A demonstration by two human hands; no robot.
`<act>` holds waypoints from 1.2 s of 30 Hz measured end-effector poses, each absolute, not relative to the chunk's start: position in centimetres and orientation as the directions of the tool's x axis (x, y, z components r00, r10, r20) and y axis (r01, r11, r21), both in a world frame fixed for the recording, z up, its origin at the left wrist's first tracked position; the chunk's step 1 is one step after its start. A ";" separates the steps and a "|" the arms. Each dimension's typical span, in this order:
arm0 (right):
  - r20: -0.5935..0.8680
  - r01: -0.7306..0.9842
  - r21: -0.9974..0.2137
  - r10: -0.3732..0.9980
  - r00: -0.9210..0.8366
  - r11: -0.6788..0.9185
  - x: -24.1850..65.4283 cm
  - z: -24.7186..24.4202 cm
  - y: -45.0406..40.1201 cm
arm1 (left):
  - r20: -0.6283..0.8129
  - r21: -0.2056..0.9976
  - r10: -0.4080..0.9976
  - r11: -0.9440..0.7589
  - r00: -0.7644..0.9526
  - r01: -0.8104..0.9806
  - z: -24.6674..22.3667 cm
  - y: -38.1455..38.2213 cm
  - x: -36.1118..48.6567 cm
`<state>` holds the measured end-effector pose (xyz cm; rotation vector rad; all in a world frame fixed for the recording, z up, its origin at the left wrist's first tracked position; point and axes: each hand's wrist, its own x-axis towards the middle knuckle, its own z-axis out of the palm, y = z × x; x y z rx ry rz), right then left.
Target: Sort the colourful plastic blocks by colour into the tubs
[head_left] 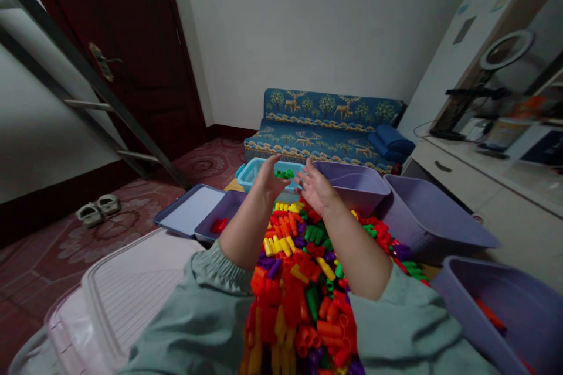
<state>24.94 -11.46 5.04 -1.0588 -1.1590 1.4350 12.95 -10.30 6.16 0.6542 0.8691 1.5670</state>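
Both my hands are held up at the far end of a big pile of colourful plastic building pieces, in red, orange, yellow, green and purple. My left hand is open beside a light blue bin, its fingers pointing forward. Facing it, my right hand is open too, fingers spread, in front of a purple bin. Between the hands, green pieces lie in the light blue bin. Neither hand visibly holds anything.
Two more purple bins stand to the right; the nearer bin contains orange-red pieces. On the left are a shallow purple tray with red pieces, a whiteboard-like panel and a pale lid. A patterned sofa stands behind.
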 end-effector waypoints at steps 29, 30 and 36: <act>0.053 0.760 -0.601 0.961 -0.272 0.248 34.3 -1.8 -25.1 | 0.156 0.610 0.948 -0.314 0.279 0.728 -1.5 -25.0 11.5; 0.060 0.783 -0.562 0.958 -0.282 0.266 33.9 -1.8 -25.3 | 0.108 0.552 0.952 -0.296 0.286 0.779 -1.3 -25.6 11.2; 0.065 0.832 -0.403 0.919 -0.390 0.381 31.6 -2.5 -26.2 | 0.081 0.518 0.970 -0.239 0.231 0.821 -2.8 -27.7 11.0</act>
